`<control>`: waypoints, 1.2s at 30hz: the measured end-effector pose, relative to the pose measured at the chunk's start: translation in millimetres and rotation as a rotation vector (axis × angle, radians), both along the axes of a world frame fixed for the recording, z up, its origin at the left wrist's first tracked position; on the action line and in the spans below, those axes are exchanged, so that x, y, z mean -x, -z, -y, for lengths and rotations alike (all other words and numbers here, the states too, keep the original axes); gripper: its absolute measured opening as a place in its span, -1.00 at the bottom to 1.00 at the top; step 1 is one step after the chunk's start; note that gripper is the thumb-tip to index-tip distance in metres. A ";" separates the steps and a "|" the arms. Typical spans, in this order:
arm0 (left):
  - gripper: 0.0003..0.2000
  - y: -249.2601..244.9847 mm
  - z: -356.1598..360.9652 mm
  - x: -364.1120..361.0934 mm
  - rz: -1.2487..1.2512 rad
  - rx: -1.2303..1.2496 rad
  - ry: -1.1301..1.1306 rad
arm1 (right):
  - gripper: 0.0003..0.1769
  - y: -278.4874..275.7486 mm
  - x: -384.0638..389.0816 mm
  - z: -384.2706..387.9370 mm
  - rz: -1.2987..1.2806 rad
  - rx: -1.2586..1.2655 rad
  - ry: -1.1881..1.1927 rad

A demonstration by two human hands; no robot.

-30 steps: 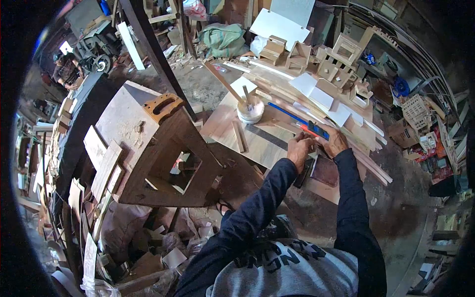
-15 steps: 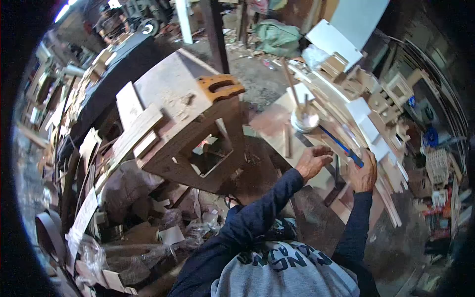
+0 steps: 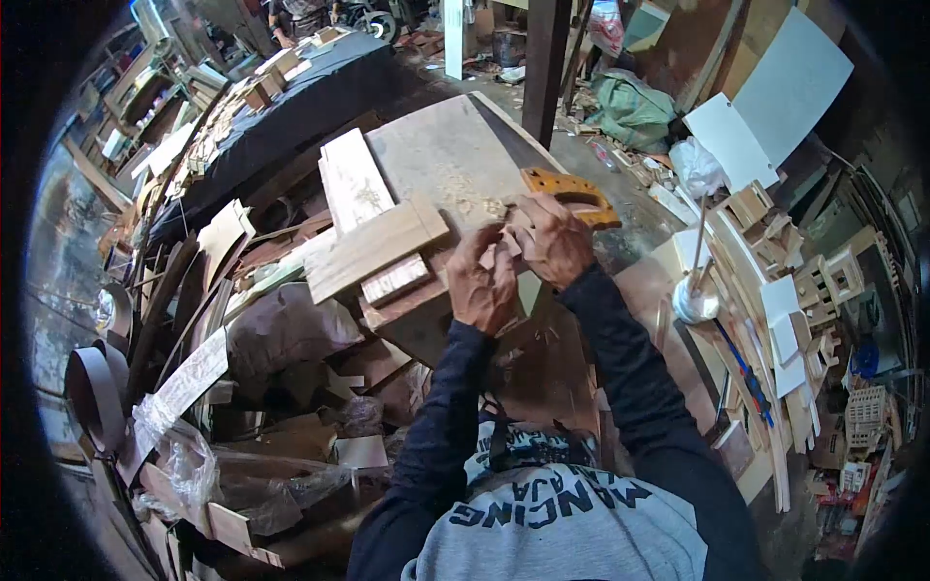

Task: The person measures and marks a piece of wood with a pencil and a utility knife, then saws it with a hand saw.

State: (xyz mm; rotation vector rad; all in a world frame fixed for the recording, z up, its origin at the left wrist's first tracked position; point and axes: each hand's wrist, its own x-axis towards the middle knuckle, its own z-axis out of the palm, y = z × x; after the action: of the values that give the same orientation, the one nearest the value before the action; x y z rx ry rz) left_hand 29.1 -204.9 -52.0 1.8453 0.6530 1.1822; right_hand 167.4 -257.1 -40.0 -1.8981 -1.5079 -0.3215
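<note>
Plank [image 3: 373, 247] on workbench [image 3: 441, 155], wooden handle [image 3: 573, 190] at right

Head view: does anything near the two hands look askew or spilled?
Yes. A plank lies crosswise on the bench corner, left of the left hand, and juts out past the edge. Loose shavings are scattered on the bench top beyond the right hand.

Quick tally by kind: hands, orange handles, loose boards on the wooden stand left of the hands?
Hands: 2 (left hand, right hand)
Orange handle: 1
Loose boards: 2 (long plank, crosswise board)
Total: 5
</note>
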 end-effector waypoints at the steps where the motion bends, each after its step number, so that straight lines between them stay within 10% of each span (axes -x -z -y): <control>1: -0.76 -6.6 -9.2 7.5 -0.050 -0.085 -0.067 | -0.54 13.5 -5.7 -15.8 0.023 0.007 0.006; 8: -0.68 7.6 -51.2 -4.2 -0.124 -0.064 0.001 | -0.76 30.5 -9.8 -68.1 0.135 0.369 0.195; 14: -0.52 9.0 -38.3 -26.3 -0.098 0.179 0.045 | -0.82 38.6 -6.0 -60.8 -0.034 0.179 0.238; 20: -0.61 -6.0 43.7 -43.6 0.143 0.480 0.424 | -0.75 -8.9 9.5 64.4 -0.293 -0.157 0.083; 36: -0.67 61.2 313.6 -192.6 -0.159 0.309 1.017 | -0.75 47.2 -91.8 390.7 -0.221 0.032 0.966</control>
State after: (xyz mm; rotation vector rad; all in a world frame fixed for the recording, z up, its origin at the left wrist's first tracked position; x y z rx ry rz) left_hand 221.7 -518.6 -113.1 1.6473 -0.0716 0.2465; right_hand 259.2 -647.9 -87.2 -2.4739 -0.3665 -0.4812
